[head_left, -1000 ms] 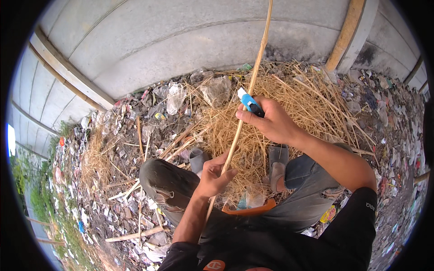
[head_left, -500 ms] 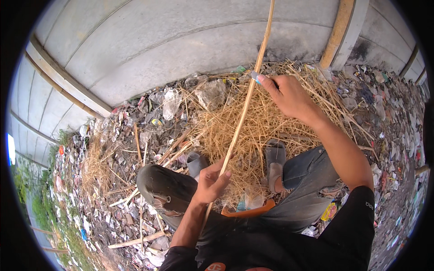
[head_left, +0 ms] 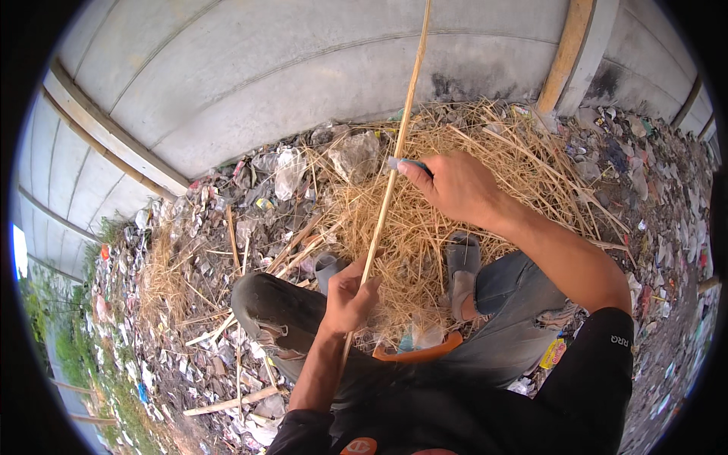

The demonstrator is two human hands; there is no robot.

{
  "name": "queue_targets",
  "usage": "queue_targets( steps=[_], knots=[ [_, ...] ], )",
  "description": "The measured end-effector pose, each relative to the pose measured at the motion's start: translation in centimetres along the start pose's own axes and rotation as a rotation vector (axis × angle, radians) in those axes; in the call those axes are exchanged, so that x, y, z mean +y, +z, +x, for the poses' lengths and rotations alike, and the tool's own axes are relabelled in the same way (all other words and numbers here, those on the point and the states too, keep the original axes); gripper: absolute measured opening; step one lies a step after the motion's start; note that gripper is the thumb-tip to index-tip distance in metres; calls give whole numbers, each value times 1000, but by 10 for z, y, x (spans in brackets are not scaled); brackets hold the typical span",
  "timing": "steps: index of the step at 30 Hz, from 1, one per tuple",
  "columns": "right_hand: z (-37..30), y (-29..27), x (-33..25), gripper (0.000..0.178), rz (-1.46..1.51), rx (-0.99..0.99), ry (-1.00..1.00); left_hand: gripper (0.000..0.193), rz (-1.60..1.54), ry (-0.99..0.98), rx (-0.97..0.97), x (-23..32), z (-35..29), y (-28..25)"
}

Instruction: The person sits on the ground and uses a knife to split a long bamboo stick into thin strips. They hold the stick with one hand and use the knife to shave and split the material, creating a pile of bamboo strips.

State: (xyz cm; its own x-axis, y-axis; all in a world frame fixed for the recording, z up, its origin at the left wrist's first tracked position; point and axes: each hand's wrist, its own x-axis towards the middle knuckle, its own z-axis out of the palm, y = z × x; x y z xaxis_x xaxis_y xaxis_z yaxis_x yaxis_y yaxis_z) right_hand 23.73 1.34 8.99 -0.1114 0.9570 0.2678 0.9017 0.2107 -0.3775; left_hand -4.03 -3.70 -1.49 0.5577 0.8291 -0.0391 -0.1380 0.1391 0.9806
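Observation:
A long, pale bamboo strip (head_left: pixel 387 196) runs slantwise from my lap up past the top edge of the picture. Its lower part is gripped by my left hand (head_left: pixel 351 298), with the fingers and thumb closed round it. My right hand (head_left: pixel 456 188) is closed on a utility knife (head_left: pixel 415 165), whose short grey blade meets the strip above its middle. Beneath both hands lies a heap of straw-coloured shavings (head_left: pixel 413 262), spread between my feet. Most of the knife's handle is hidden in my right hand.
A grey concrete panel wall (head_left: pixel 326 83) rises ahead, with a bamboo pole (head_left: pixel 565 57) upright against it. Litter (head_left: pixel 163 371) covers the ground around me. Loose bamboo pieces (head_left: pixel 231 402) lie at the left. An orange curved seat edge (head_left: pixel 421 350) shows between my legs.
My right hand with the knife has come left and nearer along the strip. The strip's far end has swung left, while my left hand has shifted only slightly.

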Motion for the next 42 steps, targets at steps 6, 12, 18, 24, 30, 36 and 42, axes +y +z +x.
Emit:
queue_targets(
  steps=[6,12,18,24,30,36,42],
  knots=[
    [24,-13,34,76,48,68,111,52,64,6,-38,-7,2,1],
    [-8,19,-12,76,63,-47,-83,55,-21,0,28,-5,0,-6],
    [33,-18,37,75,74,54,144,53,137,36,4,-15,-1,-10],
    [-14,35,-11,75,61,-87,-66,56,216,101,88,-15,1,-13],
    [39,-13,45,70,84,106,170,52,412,101,92,-14,-5,-5],
    [16,19,33,71,193,-18,109,54,542,125,144,-22,-13,-17],
    [43,-6,74,77,194,139,280,53,620,86,78,-18,-15,-16]
  ],
)
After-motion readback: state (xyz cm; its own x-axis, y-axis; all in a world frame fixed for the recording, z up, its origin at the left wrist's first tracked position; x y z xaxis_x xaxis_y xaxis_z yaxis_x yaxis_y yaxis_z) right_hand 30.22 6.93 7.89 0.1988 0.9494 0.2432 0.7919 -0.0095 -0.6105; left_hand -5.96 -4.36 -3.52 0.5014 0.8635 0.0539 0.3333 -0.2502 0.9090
